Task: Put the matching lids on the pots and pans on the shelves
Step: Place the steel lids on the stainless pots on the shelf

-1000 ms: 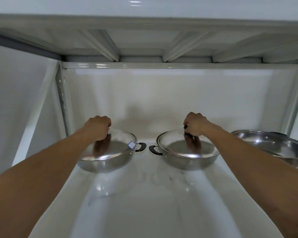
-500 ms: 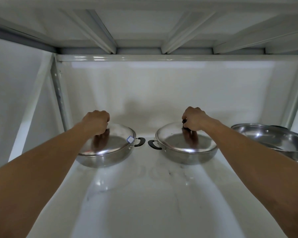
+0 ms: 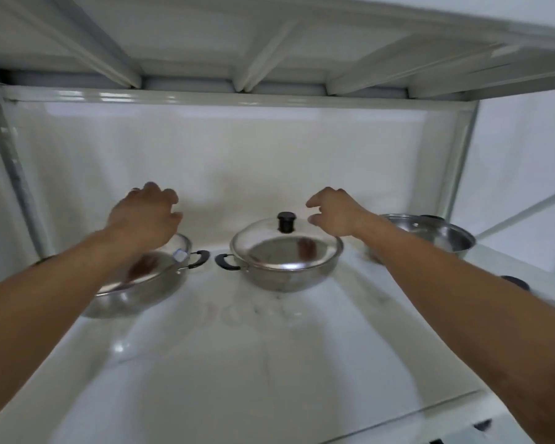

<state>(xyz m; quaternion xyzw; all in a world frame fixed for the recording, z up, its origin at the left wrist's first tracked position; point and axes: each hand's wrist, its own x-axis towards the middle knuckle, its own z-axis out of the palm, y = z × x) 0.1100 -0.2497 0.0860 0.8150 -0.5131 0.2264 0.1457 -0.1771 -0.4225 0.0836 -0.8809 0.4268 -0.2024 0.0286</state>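
Shelf: person is reaching both bare arms across the white shelf [image 3: 269, 363], where three steel pans are sitting in a row toward its back edge.
Left hand: the left hand [image 3: 145, 216] is hovering over the left pan [image 3: 132, 293] near the shelf's left edge, fingers loosely curled and gripping nothing; the arm is hiding the lid's knob.
Right hand: the right hand [image 3: 337, 213] is hanging open just right of the black knob [image 3: 285, 221], fingers spread, clear of it.
Middle pan: the middle pan [image 3: 282, 277] is sitting at the middle of the back edge with its domed lid [image 3: 285, 248] seated level on the rim.
Left lid: the left lid [image 3: 148, 267], carrying a small sticker, is lying on its pan; whether it is sitting flush cannot be told behind the forearm.
Uncovered pan: the right pan [image 3: 430, 233] is standing lidless by the shelf's right edge.
Handling: the lids are looking thin, rigid and polished, so probably light and slick at the rim; the knob is offering the surest hold.
Caution: a lid dropped off-centre is likely to skate and clatter, so lowering it level is looking wise.
Pan grips: the black loop handles [image 3: 228, 261] are serving for steadying a pan.
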